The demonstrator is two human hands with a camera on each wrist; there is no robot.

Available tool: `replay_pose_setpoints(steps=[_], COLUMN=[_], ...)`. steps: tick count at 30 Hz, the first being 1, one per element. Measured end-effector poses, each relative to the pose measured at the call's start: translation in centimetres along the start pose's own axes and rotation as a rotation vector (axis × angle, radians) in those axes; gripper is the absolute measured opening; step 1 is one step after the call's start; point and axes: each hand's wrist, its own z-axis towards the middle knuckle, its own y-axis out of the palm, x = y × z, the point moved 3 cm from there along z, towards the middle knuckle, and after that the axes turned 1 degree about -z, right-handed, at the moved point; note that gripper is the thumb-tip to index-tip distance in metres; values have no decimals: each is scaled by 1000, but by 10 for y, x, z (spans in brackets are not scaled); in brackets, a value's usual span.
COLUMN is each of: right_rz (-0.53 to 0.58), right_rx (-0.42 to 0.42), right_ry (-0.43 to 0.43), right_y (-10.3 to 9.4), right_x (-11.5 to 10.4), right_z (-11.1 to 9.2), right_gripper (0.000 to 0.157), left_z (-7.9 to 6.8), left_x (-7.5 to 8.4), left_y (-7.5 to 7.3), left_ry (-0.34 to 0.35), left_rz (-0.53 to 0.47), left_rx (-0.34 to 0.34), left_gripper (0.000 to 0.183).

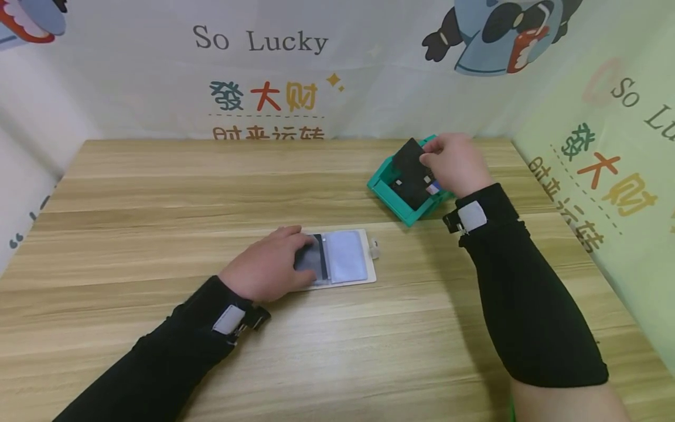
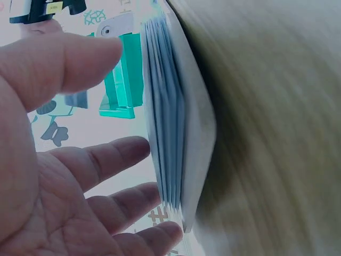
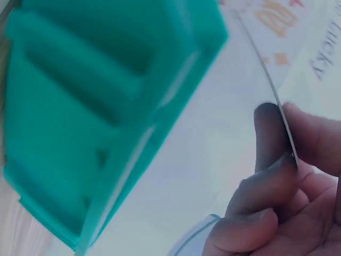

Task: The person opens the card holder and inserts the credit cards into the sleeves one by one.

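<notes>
My left hand [image 1: 271, 264] rests on the left page of a small card album [image 1: 348, 256], which lies open on the table. Clear sleeves fill the album, and a clasp tab sticks out on its right. In the left wrist view, the fingertips lie against the edge of its stacked pages [image 2: 165, 112]. Over a teal box [image 1: 390, 205] at the back right, my right hand [image 1: 459, 164] pinches a black card [image 1: 411, 159] between thumb and fingers. The right wrist view shows this card edge-on, above the box rim. Other dark cards with small pale marks lie inside the box.
The wood-grain table [image 1: 158, 193] meets a printed cloth backdrop [image 1: 369, 88] at the back and on both sides. The box stands near the back right corner, close to the right-hand cloth. Black sleeves with strapped-on cameras cover both wrists.
</notes>
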Motion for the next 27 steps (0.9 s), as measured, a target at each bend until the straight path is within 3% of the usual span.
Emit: replay_pose_setpoints(steps=[3, 8, 11, 18, 27], right_rz=[66, 144, 190, 443, 553], right_rx=[55, 72, 27, -144, -284], right_ry=[-17, -78, -106, -109, -180], right_y=[-1, 8, 19, 53, 83], right_x=[-5, -18, -26, -41, -54], right_z=[-10, -23, -30, -45, -60], right_gripper=[28, 24, 23, 24, 35], left_z=[1, 0, 0, 1, 5], left_x=[1, 2, 3, 4, 9], left_y=[-1, -3, -5, -10, -12], left_ry=[0, 1, 1, -28, -19], left_rz=[-21, -48, -75, -193, -312], left_rx=[20, 59, 75, 107, 207], left_gripper=[60, 60, 63, 67, 75])
